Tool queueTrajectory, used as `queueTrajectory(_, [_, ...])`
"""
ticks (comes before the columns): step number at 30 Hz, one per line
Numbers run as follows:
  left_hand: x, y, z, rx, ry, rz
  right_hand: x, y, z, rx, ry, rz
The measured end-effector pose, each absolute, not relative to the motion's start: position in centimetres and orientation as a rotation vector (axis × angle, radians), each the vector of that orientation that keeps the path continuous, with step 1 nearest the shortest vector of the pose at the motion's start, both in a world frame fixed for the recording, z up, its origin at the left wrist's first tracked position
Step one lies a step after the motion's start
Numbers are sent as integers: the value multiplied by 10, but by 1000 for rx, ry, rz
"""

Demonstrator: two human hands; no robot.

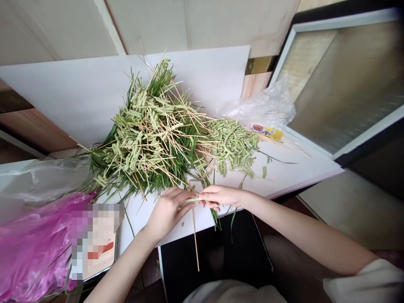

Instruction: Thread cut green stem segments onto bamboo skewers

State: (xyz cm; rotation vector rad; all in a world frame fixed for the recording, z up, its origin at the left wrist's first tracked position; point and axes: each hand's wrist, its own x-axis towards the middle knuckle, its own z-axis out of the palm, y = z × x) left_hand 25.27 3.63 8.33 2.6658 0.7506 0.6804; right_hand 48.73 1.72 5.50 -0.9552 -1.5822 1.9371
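Note:
At the front edge of the white table, my left hand and my right hand meet fingertip to fingertip. Both are closed in a pinch on a slim pale green piece, mostly covered by my fingers. A thin wooden skewer hangs down from just below the fingers; its upper end is hidden. Behind my hands rises a large heap of skewers bearing pale green pieces, tangled with long dark green blades. Right of it lies a pile of loose short pale green pieces.
A clear plastic bag and a yellow packet lie at the back right. Pink plastic bags and a partly blurred phone-like device are at the left. A framed glass panel stands right, and the white table ends near my forearm.

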Motion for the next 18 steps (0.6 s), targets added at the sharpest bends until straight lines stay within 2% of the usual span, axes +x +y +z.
queueTrajectory(10, [262,31,94,3261,524,464,482,17,59,-1078,-1791,1880])
queueTrajectory(14, [262,29,92,3248,511,389,489,16,60,-1079,-1968,1787])
queueTrajectory(18, [260,26,88,2994,519,355,493,11,64,-1048,-2172,1578])
